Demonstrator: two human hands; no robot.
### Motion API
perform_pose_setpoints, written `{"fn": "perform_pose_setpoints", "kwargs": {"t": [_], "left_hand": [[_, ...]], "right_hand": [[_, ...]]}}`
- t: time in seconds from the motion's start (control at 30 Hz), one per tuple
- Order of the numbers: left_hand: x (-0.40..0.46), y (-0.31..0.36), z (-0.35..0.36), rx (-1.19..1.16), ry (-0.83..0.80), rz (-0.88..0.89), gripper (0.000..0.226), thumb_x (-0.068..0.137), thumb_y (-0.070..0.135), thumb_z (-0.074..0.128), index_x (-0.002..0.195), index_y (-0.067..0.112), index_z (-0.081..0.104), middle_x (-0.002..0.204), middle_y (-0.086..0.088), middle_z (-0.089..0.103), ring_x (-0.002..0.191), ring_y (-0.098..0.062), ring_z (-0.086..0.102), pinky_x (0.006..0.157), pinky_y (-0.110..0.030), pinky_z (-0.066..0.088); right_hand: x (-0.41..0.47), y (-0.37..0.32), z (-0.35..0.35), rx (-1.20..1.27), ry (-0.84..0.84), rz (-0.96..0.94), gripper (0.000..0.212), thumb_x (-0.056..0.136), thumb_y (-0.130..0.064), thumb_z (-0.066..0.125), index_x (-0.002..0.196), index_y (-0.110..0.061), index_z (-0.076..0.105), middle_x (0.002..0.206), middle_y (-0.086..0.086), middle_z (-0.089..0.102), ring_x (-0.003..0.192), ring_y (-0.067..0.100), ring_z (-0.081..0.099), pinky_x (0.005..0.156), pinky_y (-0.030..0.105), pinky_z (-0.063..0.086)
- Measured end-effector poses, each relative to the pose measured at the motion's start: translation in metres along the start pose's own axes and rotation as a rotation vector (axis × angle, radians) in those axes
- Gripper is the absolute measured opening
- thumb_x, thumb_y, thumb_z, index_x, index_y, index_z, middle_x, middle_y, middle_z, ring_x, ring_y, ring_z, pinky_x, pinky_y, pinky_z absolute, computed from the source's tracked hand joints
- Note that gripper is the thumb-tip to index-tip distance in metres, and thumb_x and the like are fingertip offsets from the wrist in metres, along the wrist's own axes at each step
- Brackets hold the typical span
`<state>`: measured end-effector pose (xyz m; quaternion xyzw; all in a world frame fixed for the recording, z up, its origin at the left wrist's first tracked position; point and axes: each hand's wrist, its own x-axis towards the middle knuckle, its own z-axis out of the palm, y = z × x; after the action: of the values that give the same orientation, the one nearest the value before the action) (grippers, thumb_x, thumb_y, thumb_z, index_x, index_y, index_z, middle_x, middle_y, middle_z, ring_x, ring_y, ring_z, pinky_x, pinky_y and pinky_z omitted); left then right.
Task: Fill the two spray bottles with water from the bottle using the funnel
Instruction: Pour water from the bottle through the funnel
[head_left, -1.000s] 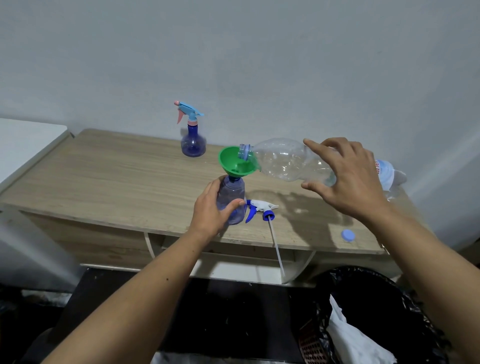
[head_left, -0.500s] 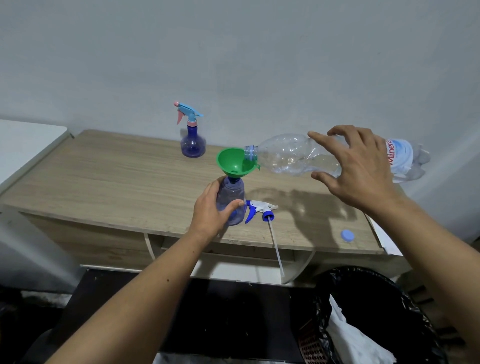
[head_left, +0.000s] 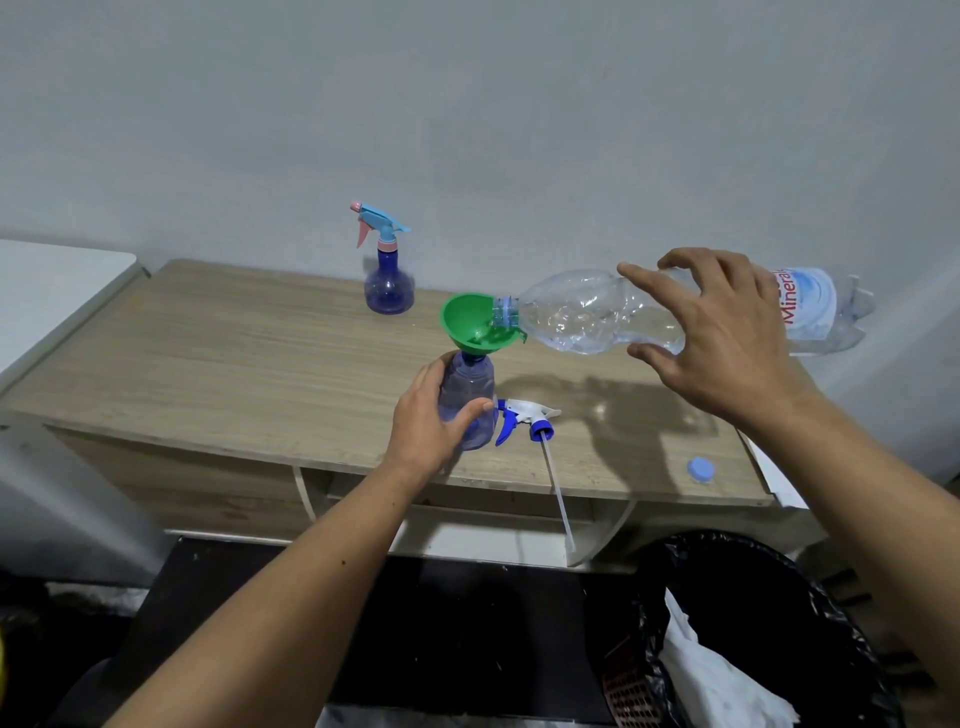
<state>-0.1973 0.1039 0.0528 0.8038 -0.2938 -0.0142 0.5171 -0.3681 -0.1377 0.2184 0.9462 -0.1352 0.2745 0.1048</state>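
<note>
Green funnel (head_left: 480, 327) sits in the open spray bottle (head_left: 467, 397) my left hand (head_left: 431, 421) grips on the desk (head_left: 249, 374), so if my right hand's (head_left: 722, 338) curled fingers tip the near-level water bottle (head_left: 597, 312) too steeply, I expect overflow.

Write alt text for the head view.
The right hand tips a water bottle into a green funnel on a spray bottle held by the left hand. A second spray bottle stands behind.
</note>
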Motion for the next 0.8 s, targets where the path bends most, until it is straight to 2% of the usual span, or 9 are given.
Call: {"fn": "perform_pose_setpoints", "kwargs": {"t": [0.23, 0.67, 0.8], "left_hand": [[-0.0003, 0.0015, 0.0, -0.004, 0.009, 0.01, 0.078, 0.086, 0.04, 0.089, 0.151, 0.013, 0.055, 0.139, -0.001, 0.067, 0.125, -0.014, 0.062, 0.109, -0.036, 0.053], [-0.0011, 0.0035, -0.0009, -0.023, 0.001, -0.009, 0.08, 0.086, 0.039, 0.088, 0.153, 0.013, 0.053, 0.143, -0.002, 0.066, 0.129, -0.014, 0.061, 0.111, -0.033, 0.052], [-0.0008, 0.0023, -0.0005, -0.025, 0.003, -0.006, 0.08, 0.086, 0.039, 0.088, 0.153, 0.013, 0.053, 0.143, -0.002, 0.065, 0.127, -0.01, 0.058, 0.11, -0.03, 0.05]], "right_hand": [[0.0019, -0.001, -0.0024, 0.01, 0.008, -0.01, 0.081, 0.079, -0.043, 0.087, 0.152, -0.037, 0.052, 0.143, 0.006, 0.054, 0.132, 0.038, 0.047, 0.109, 0.052, 0.034], [-0.0034, 0.0027, 0.0042, 0.077, -0.006, 0.038, 0.082, 0.078, -0.047, 0.086, 0.152, -0.04, 0.05, 0.144, 0.003, 0.052, 0.131, 0.035, 0.043, 0.11, 0.051, 0.034], [-0.0055, 0.0012, 0.0071, 0.101, -0.013, 0.053, 0.082, 0.078, -0.048, 0.086, 0.151, -0.04, 0.051, 0.144, 0.001, 0.052, 0.13, 0.034, 0.042, 0.109, 0.051, 0.035]]}}
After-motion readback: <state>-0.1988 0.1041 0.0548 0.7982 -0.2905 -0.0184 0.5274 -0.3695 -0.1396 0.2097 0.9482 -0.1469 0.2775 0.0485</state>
